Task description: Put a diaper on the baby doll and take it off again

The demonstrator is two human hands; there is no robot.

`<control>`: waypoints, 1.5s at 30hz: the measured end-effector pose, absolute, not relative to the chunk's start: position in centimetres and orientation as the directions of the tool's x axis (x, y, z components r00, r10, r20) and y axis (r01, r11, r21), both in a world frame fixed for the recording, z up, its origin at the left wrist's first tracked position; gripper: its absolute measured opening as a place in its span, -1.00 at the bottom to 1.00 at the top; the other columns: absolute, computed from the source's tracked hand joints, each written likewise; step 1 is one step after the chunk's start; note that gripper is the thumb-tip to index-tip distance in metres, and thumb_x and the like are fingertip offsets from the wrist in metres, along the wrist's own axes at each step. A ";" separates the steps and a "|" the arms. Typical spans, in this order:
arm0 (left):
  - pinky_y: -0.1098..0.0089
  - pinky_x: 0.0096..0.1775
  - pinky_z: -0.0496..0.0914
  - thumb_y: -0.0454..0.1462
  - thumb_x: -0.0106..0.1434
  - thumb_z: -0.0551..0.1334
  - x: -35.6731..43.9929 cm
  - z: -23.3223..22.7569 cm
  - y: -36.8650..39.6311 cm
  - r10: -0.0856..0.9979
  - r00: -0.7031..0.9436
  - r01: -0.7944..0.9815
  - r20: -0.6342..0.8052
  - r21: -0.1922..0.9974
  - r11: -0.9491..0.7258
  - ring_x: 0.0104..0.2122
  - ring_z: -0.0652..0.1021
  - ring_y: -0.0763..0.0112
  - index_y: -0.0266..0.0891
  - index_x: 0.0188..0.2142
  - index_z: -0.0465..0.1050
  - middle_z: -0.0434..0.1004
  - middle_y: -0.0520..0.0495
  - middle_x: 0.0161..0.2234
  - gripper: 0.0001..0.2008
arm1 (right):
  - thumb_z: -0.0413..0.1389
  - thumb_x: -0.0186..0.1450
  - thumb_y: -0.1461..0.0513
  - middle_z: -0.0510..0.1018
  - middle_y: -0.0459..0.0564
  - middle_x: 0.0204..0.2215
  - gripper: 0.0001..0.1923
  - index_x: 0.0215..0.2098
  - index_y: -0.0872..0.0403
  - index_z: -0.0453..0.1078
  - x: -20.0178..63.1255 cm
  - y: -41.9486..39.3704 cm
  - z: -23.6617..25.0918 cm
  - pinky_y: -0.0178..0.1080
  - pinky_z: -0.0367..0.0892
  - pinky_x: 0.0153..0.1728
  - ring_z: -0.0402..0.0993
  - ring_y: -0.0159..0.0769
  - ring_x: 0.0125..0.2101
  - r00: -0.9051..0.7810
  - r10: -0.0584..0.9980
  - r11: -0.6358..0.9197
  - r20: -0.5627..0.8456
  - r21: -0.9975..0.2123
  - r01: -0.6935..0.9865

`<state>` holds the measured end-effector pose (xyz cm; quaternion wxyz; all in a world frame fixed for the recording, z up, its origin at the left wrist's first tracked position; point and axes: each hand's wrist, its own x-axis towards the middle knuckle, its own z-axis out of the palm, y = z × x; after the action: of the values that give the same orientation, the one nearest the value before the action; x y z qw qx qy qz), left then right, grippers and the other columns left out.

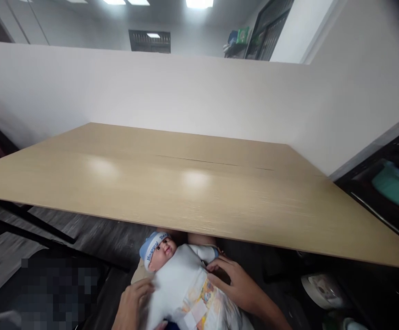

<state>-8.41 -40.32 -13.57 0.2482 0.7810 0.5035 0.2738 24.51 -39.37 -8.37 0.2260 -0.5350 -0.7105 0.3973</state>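
A baby doll (179,279) in white clothes and a blue-and-white cap lies on my lap below the table's near edge, head toward the upper left. It wears a printed diaper (206,305). My left hand (132,305) rests flat against the doll's left side. My right hand (235,284) lies on the doll's right side, fingers spread near its arm and the diaper's top edge.
A wide light wooden table (199,192) fills the middle of the view, with white partition walls behind it. A black shelf frame (385,183) stands at the right. A round white object (319,288) sits on the floor lower right. A dark blurred patch is lower left.
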 end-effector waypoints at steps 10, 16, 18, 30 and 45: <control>0.10 0.17 0.32 -0.03 0.49 0.28 -0.3 -8.7 -40.1 0.649 0.736 0.375 0.191 0.683 -0.627 0.10 0.48 0.11 -0.09 0.12 0.46 0.57 -0.10 0.13 -0.68 | 0.08 0.55 0.06 0.64 0.02 -0.27 -0.65 -0.25 0.02 0.62 25.1 -39.9 -10.8 -0.15 0.41 -0.11 0.58 -0.14 -0.22 -0.310 0.950 0.209 0.029 -0.798 0.565; 0.19 0.14 0.28 0.00 0.47 0.32 -1.0 -9.2 -39.7 0.642 0.735 0.313 0.220 0.729 -0.609 0.05 0.49 0.20 -0.11 -0.01 0.49 0.60 -0.04 0.05 -0.72 | 0.09 0.53 0.06 0.59 0.05 -0.27 -0.71 -0.12 0.04 0.58 26.9 -38.3 -13.4 -0.08 0.41 -0.13 0.53 -0.07 -0.22 -0.136 0.969 0.242 0.206 -0.687 0.685; 0.20 0.17 0.27 0.01 0.46 0.33 -1.6 -9.1 -39.5 0.629 0.743 0.280 0.230 0.747 -0.604 0.08 0.50 0.20 -0.09 0.01 0.51 0.60 -0.04 0.06 -0.70 | 0.08 0.55 0.07 0.61 0.07 -0.18 -0.72 -0.03 0.03 0.57 26.5 -38.3 -13.1 -0.02 0.42 -0.04 0.53 -0.03 -0.13 -0.135 0.959 0.270 0.249 -0.659 0.702; 0.28 0.15 0.37 -0.10 0.47 0.34 -4.1 -6.4 -37.7 0.528 0.841 0.186 0.115 0.856 -0.483 0.00 0.55 0.24 -0.12 -0.10 0.60 0.67 -0.04 -0.12 -0.83 | 0.00 0.61 0.09 0.63 0.05 -0.08 -0.67 0.01 0.00 0.60 21.4 -39.7 -6.6 -0.14 0.42 0.06 0.55 -0.11 -0.02 -0.514 0.858 0.313 -0.028 -0.764 0.564; -0.07 0.17 0.43 0.01 0.03 0.63 9.4 -9.3 -35.0 0.281 0.936 0.352 -0.214 0.504 -0.789 0.18 0.55 -0.22 -0.29 -0.06 0.65 0.69 -0.35 -0.01 -0.41 | 0.09 0.41 -0.11 0.64 0.02 -0.51 -0.57 -0.46 -0.02 0.40 27.4 -47.8 -10.9 -0.21 0.17 -0.44 0.58 -0.05 -0.44 -0.209 0.849 -0.105 -0.486 -0.543 0.833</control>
<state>9.41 -35.03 -9.32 0.2784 0.9435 0.1677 -0.0641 27.42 -47.82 -10.92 0.0097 -0.6286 -0.6689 0.3967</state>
